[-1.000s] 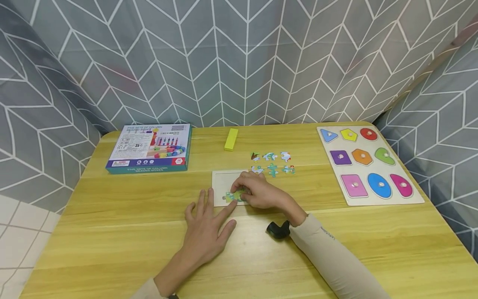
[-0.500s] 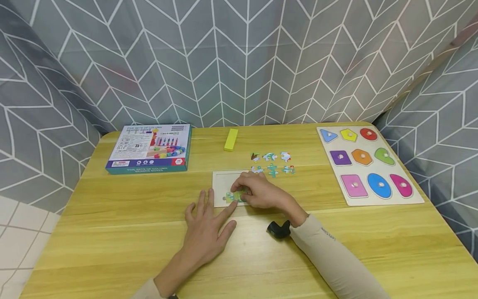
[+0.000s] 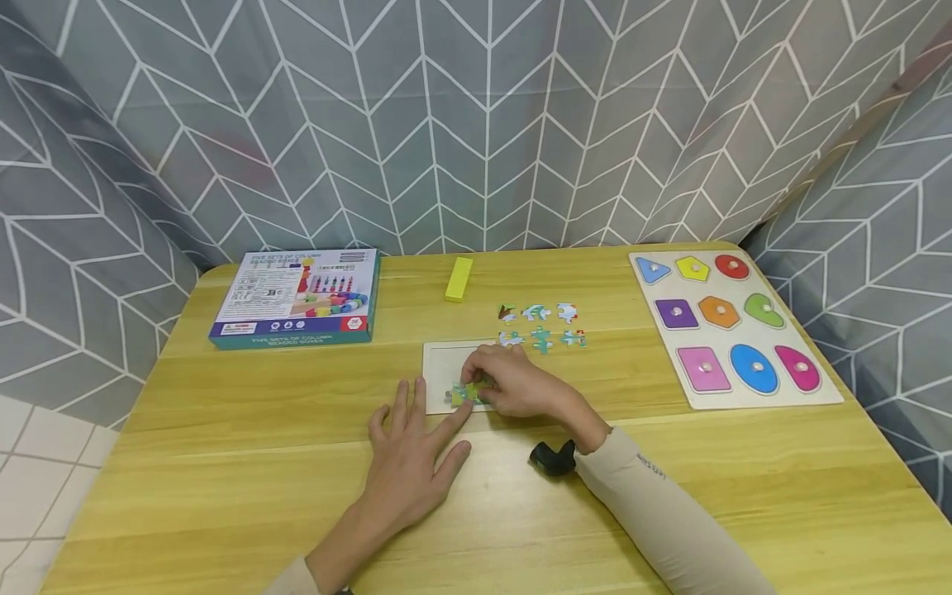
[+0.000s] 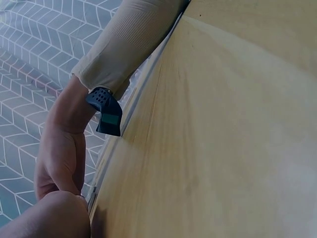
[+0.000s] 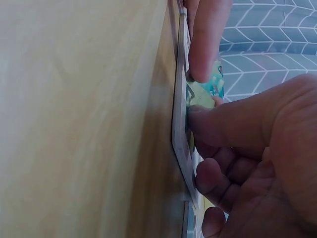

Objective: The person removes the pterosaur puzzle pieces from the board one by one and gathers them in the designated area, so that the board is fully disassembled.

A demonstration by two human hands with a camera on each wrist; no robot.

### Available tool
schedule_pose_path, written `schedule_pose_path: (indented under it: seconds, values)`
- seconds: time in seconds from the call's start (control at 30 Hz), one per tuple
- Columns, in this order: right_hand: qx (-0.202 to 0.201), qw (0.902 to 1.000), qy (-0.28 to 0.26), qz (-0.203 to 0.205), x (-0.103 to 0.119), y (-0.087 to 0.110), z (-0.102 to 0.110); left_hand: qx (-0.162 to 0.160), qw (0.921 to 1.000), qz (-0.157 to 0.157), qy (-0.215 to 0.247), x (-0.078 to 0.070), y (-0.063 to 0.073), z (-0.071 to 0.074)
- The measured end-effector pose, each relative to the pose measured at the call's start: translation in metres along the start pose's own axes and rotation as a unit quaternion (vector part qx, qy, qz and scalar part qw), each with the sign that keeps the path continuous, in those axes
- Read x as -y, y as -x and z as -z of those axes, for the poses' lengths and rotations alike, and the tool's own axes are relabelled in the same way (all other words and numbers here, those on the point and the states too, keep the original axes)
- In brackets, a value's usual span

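A white puzzle tray (image 3: 440, 359) lies mid-table with green jigsaw pieces (image 3: 459, 397) along its near edge. Over its right part is my right hand (image 3: 516, 382), thumb and fingers pinching a yellow-green jigsaw piece (image 5: 202, 94), which stands tilted up from the tray in the right wrist view. Fingers hide part of that piece. My left hand (image 3: 407, 463) lies spread on the table, its index fingertip touching the pieces at the tray's near edge. Several loose jigsaw pieces (image 3: 541, 339) lie in two rows beyond my right hand.
A bead-set box (image 3: 297, 296) is at the back left, and a yellow block (image 3: 459, 279) lies at the back middle. On the right is a knobbed shape board (image 3: 714, 330). A grey patterned curtain (image 3: 461, 124) hangs behind the wooden table (image 3: 245, 479).
The green pieces under my right fingers have shifted slightly and now look tilted up. Both hands stay in nearly the same place; the head view has moved a little.
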State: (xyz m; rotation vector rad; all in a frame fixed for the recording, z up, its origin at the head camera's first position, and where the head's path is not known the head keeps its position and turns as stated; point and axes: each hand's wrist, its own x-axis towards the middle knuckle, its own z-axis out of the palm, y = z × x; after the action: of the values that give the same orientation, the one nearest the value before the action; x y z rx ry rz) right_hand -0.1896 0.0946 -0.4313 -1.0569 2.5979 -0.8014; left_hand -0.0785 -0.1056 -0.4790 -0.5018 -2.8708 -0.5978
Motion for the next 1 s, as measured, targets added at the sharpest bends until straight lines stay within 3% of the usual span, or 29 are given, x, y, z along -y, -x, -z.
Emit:
schedule_pose_path:
  seconds: [0.43,1.0]
  values:
    - [-0.004,0.9992,-0.036,0.015,-0.0052,0.0000,0.0006,-0.014,0.9999,-0.008,0.004,0.0011,0.0010,-0.0015]
    - [-0.015,0.9981,-0.058,0.013,-0.0060,-0.0018,0.0001,-0.006,0.9999,-0.008,0.003,0.0005,0.0008,-0.0006]
